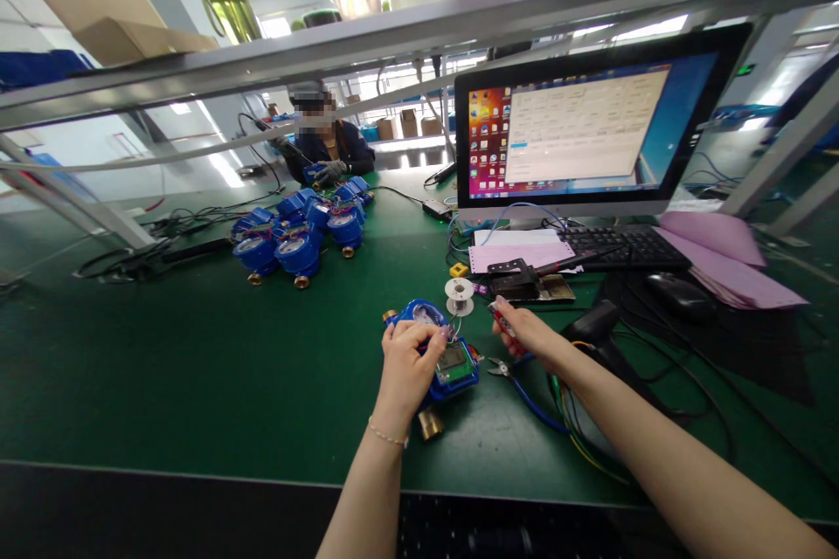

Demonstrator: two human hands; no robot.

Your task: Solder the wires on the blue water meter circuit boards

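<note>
A blue water meter (pixel 452 367) with brass fittings and an exposed green circuit board lies on the green table mat in front of me. My left hand (pixel 407 362) grips its top, fingers curled over the housing. My right hand (pixel 524 334) is just to the right of the meter, closed on a small red-handled tool (pixel 502 319). Small blue-handled cutters (pixel 517 380) lie on the mat under that hand. A spool of solder wire (pixel 460 294) stands just beyond the meter.
Several more blue meters (pixel 298 236) are grouped at the far left, where another person (pixel 328 148) sits working. A monitor (pixel 590 118), keyboard (pixel 622 249), mouse (pixel 678 293), pink papers (pixel 727 258), a black scanner (pixel 593 323) and loose cables fill the right side.
</note>
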